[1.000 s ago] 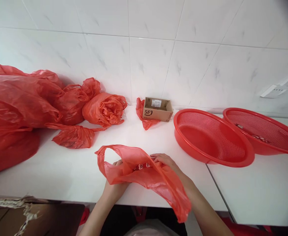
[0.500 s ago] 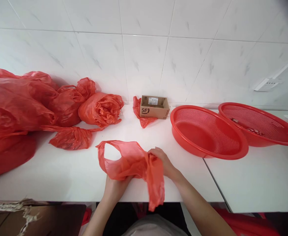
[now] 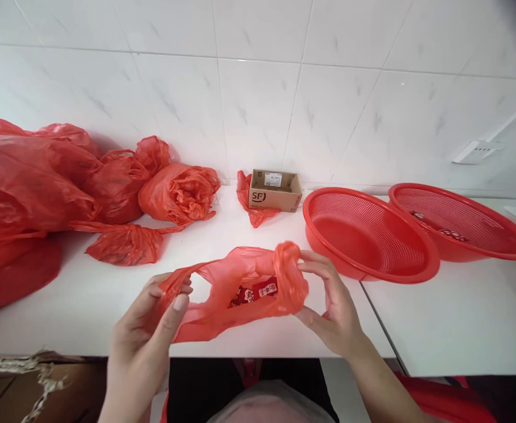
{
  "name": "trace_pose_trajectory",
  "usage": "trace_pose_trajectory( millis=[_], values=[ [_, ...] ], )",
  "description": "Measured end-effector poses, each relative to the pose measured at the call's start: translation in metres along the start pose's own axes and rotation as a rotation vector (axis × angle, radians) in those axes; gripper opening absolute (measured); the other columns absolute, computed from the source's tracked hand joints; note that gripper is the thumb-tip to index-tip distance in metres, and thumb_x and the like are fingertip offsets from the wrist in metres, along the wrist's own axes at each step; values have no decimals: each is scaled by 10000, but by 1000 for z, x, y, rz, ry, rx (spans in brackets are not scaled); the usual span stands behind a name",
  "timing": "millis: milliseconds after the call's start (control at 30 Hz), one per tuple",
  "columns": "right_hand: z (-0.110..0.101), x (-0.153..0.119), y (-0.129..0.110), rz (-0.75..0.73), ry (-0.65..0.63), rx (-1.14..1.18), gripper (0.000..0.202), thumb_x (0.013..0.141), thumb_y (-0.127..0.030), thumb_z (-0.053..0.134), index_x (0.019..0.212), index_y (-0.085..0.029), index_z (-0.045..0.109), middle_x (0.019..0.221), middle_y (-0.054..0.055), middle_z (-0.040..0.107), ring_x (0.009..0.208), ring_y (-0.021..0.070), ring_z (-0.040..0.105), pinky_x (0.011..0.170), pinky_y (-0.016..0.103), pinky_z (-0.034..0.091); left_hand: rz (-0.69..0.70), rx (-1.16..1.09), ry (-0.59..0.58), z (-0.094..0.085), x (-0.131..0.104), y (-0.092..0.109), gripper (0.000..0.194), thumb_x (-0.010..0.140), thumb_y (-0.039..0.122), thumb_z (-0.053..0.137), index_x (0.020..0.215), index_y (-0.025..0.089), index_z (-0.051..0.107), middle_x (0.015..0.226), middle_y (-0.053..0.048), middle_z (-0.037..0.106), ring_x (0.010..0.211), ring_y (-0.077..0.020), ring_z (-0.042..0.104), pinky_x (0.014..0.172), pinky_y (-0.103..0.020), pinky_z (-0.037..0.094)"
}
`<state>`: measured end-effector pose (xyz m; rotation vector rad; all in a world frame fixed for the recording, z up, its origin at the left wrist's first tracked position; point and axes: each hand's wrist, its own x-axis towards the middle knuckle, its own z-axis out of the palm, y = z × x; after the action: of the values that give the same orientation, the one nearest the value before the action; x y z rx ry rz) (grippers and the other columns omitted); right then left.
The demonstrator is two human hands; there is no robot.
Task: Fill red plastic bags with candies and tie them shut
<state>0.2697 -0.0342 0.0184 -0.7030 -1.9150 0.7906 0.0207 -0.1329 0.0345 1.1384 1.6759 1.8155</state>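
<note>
A red plastic bag (image 3: 229, 324) is spread between my two hands above the white table, its mouth facing up. My left hand (image 3: 138, 335) is closed on the bag's left handle, thumb on top. At the bag's bunched right handle, my right hand (image 3: 335, 302) grips with thumb and fingers on either side. Inside the bag lie small dark red packets (image 3: 265, 289) with white print; the folds cover the rest of them.
Red perforated baskets (image 3: 364, 241) stand at the right, the far one (image 3: 473, 217) holding small items. A small cardboard box (image 3: 275, 201) rests on red plastic by the wall. Filled red bags (image 3: 33, 176) and a bag roll (image 3: 178, 191) crowd the left.
My left hand has come from beneath the bag to its left handle. My right hand has moved right, the bag's mouth is stretched wider, and packets inside now show.
</note>
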Motion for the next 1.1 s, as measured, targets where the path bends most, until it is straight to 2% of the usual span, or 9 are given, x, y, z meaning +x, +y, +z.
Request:
trace_pose_trajectory(
  millis=[133,300,367,433,567,733,967,1033,1100],
  values=[
    [0,18,-10,-107,-124,-91,273,836,-387,675,1102,-329,658,1467,43,376,1352,298,377,1108,485,337,2,-225,-2,4,8,9,120,792,358,722,797,241,700,1003,-11,612,1024,-182,547,917,-269,439],
    [-3,49,-30,-90,-283,-130,700,716,-619,713,1321,-307,552,1578,61,186,1440,376,197,1131,546,297,157,-300,-63,12,20,35,63,802,268,704,824,236,754,1204,-45,575,1249,-245,451,1019,-342,424],
    [-15,64,-45,-76,-218,-36,788,747,-672,645,1437,-381,400,1556,31,256,1444,348,211,1134,534,310,185,-289,-79,11,22,49,102,810,254,685,887,245,752,1260,-48,580,1295,-275,439,1056,-396,417],
    [-29,76,-62,-70,-91,111,685,831,-683,529,1446,-442,346,1501,-6,366,1414,301,309,1106,486,378,206,-286,-32,9,21,63,181,802,250,684,975,279,728,1264,-31,608,1262,-286,497,1051,-443,443],
    [-52,96,-81,-8,-88,100,349,915,-496,547,1244,-385,580,1344,-20,548,1252,239,521,981,393,498,305,-368,41,8,24,85,310,779,208,712,1057,343,681,1191,26,656,1196,-272,575,1044,-480,473],
    [-58,111,-87,-13,-75,138,245,949,-411,523,1145,-313,633,1195,8,624,1103,193,602,909,356,513,243,-348,-188,16,46,91,556,774,257,746,1292,347,564,1198,-43,660,1086,-288,653,961,-481,526],
    [-41,123,-104,-144,-384,103,208,934,-317,553,782,-192,619,781,-15,602,745,106,564,692,243,474,39,-151,-722,35,67,92,578,800,261,690,1340,316,491,892,-22,668,591,-158,649,553,-308,583],
    [-28,126,-111,-244,-478,55,218,923,-302,571,736,-192,577,716,-31,555,666,91,508,617,228,434,47,-37,-835,44,65,94,493,742,204,714,1213,279,590,797,4,647,573,-144,607,492,-267,540],
    [-14,129,-116,-360,-531,-11,251,913,-297,588,691,-195,534,685,-34,521,639,93,479,608,238,421,97,44,-836,53,65,92,221,649,160,734,857,222,687,675,14,618,545,-145,575,446,-253,501]
  ],
)
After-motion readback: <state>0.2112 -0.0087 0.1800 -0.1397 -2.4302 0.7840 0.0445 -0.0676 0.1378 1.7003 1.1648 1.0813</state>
